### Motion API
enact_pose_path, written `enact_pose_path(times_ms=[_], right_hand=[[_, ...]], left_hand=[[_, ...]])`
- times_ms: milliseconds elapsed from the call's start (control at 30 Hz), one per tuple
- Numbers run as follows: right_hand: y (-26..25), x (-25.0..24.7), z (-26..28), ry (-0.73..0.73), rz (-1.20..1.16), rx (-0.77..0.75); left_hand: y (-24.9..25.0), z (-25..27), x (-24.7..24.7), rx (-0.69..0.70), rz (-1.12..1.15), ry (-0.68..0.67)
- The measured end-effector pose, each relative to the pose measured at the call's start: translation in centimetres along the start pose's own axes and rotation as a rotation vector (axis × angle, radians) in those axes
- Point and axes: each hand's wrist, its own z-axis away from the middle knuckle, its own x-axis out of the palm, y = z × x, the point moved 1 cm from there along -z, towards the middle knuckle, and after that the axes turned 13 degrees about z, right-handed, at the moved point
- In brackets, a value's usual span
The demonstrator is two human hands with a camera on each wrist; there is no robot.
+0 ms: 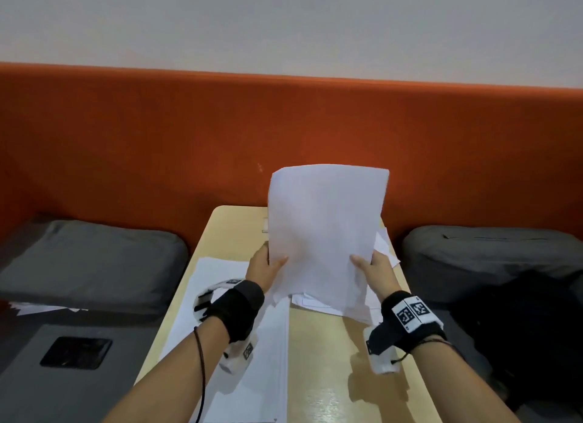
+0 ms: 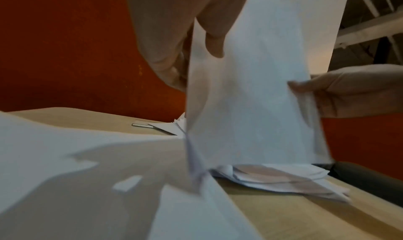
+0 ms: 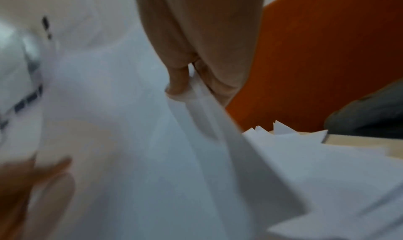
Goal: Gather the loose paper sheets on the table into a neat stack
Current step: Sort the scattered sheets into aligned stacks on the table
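Hands, 2: left hand (image 1: 263, 269) and right hand (image 1: 377, 272) pinch 1 upright paper bundle (image 1: 325, 230).

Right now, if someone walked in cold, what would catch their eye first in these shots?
Probably the bundle of white sheets held upright above the middle of the wooden table, the left hand and right hand gripping its side edges. Next, the orange backrest filling the scene behind it. More loose paper lies flat on the table's left.
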Motion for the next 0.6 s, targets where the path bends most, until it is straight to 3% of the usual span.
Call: enact_pose_path(times_ms=[167,300,400,600], right_hand=[[-3.4,-1.4,0.2,-0.023,-0.077,-0.112],[-2.2,-0.7,0.7,-0.198,0.011,-0.078],[-1.6,-0.5,1.1,-0.317,-0.034,-0.02],[-1.9,-0.5,0.7,-0.333,-0.074,0.025]], left_hand=[[2.0,-0.9,-0.6,0.109,0.142,0.124],[4.0,-2.1,-1.4,0.157,0.251,0.253],[5.0,-2.4,-2.4,0.158,0.275,0.26],[6.4,-1.3,-3.1,0.193,0.313,0.229]])
